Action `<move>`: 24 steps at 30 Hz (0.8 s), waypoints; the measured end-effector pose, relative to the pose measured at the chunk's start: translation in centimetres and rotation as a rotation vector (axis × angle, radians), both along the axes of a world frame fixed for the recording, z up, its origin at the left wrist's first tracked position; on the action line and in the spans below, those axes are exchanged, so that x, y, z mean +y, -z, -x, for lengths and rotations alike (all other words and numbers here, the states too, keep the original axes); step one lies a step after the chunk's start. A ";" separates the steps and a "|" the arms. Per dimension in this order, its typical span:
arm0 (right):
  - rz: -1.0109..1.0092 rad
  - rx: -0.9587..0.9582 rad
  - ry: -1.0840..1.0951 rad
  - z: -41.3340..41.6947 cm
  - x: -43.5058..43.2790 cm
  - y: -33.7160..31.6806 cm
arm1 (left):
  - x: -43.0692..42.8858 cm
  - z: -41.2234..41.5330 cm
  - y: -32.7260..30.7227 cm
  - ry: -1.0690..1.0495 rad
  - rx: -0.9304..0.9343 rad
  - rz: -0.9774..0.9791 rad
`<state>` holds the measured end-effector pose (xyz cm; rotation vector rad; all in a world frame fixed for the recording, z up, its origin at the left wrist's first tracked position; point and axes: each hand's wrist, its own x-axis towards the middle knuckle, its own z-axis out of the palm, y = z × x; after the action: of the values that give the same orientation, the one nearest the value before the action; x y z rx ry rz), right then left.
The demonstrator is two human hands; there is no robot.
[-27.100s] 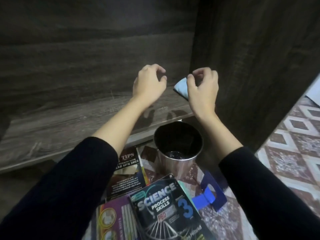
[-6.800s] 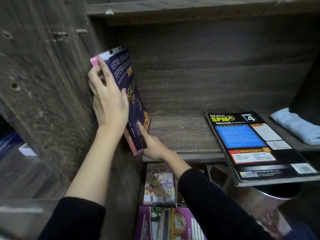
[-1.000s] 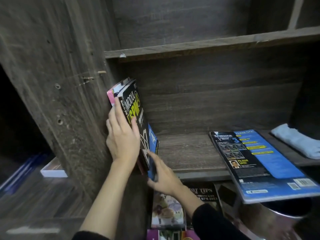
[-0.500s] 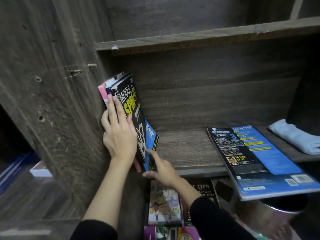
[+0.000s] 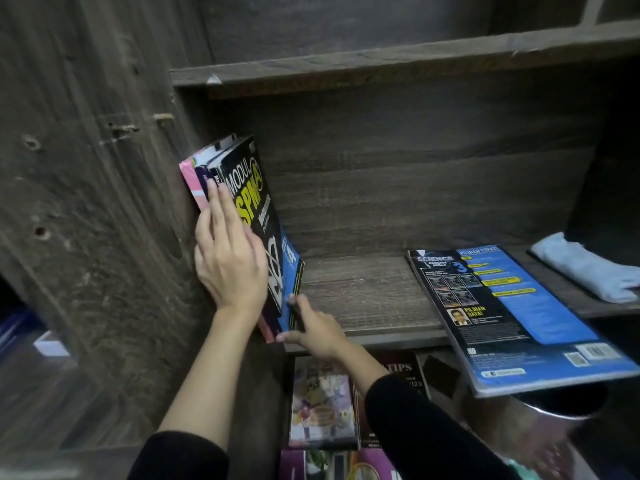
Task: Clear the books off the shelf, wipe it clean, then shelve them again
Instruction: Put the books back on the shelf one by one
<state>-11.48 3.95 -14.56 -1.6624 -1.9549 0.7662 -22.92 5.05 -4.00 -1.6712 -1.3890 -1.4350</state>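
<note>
**Wooden shelf (image 5: 363, 292), books stood at its left end**

Left of the left hand (image 5: 230, 268) rises the side panel (image 5: 104, 202). The hand lies flat, fingers straight, pressing three leaning books (image 5: 207, 168) against that panel, the black book (image 5: 256, 192) outermost. Just below and to the right, the right hand (image 5: 318, 332) pushes forefinger and thumb against the black book's bottom corner. Further right of it a Science book (image 5: 519, 317) lies flat, overhanging the shelf edge, and beyond that a pale blue cloth (image 5: 585, 268).

Left end of the shelf (image 5: 363, 292): pink book (image 5: 189, 183), dark blue book (image 5: 202, 176) and black Modul SPM book (image 5: 258, 202) stand packed together, tilted against the side wall (image 5: 104, 202). Further right, the Science Process Skills book (image 5: 512, 317) lies flat, back cover up, overhanging the front edge.
</note>
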 end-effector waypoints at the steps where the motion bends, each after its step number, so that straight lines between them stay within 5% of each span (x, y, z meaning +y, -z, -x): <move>1: 0.008 0.006 0.001 -0.1 0.1 0.0 | 0.0 0.0 0.0 0.001 -0.003 -0.003; 17: -0.013 0.020 0.018 0.5 -0.1 0.3 | 0.3 0.3 0.3 -0.147 0.136 0.075; 24: -0.041 -0.164 -0.041 -1.7 -1.1 -0.2 | -1.9 -0.5 -0.8 -0.034 -0.060 0.165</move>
<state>-9.78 2.83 -14.32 -1.7136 -2.1076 0.6173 -22.39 3.20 -3.22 -1.7081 -1.5995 -1.3954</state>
